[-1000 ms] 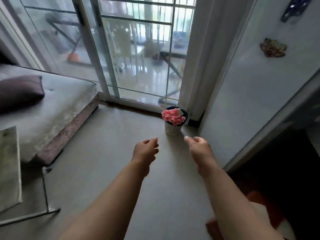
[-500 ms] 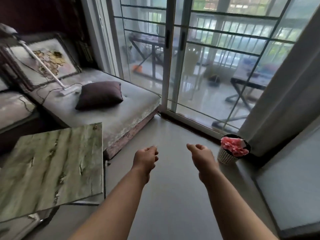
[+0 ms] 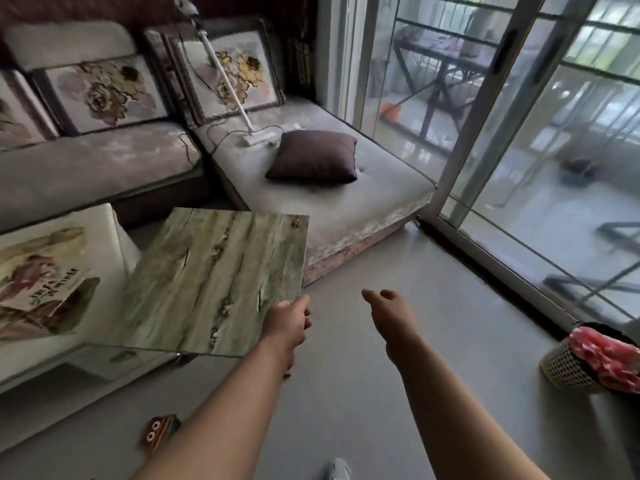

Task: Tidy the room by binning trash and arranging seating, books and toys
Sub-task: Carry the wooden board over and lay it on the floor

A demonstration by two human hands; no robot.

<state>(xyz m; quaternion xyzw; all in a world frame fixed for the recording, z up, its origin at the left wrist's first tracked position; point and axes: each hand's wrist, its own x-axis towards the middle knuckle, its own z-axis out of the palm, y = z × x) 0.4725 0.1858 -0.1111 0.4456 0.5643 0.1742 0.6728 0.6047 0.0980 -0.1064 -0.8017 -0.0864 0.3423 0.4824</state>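
Observation:
My left hand [image 3: 289, 323] and my right hand [image 3: 388, 311] reach forward over the grey floor, fingers loosely curled and holding nothing. The left hand sits at the near right corner of a small green wood-look table [image 3: 214, 282]; I cannot tell if it touches. A wicker bin [image 3: 568, 372] with pink trash [image 3: 606, 355] in it stands on the floor at the right. A dark cushion [image 3: 315, 157] lies on the grey sofa [image 3: 381, 192]. A small colourful item with cartoon eyes [image 3: 159, 429] lies on the floor near my left arm.
A white stick vacuum [image 3: 227, 77] leans on the sofa, its cord trailing. A white stool [image 3: 104, 244] with a printed bag [image 3: 41, 271] on it stands left of the green table. Sliding glass doors [image 3: 485, 109] run along the right.
My view has swung left from the bin corner to the sofa and the tables. The bin has slid to the right edge. Both hands keep the same loose pose.

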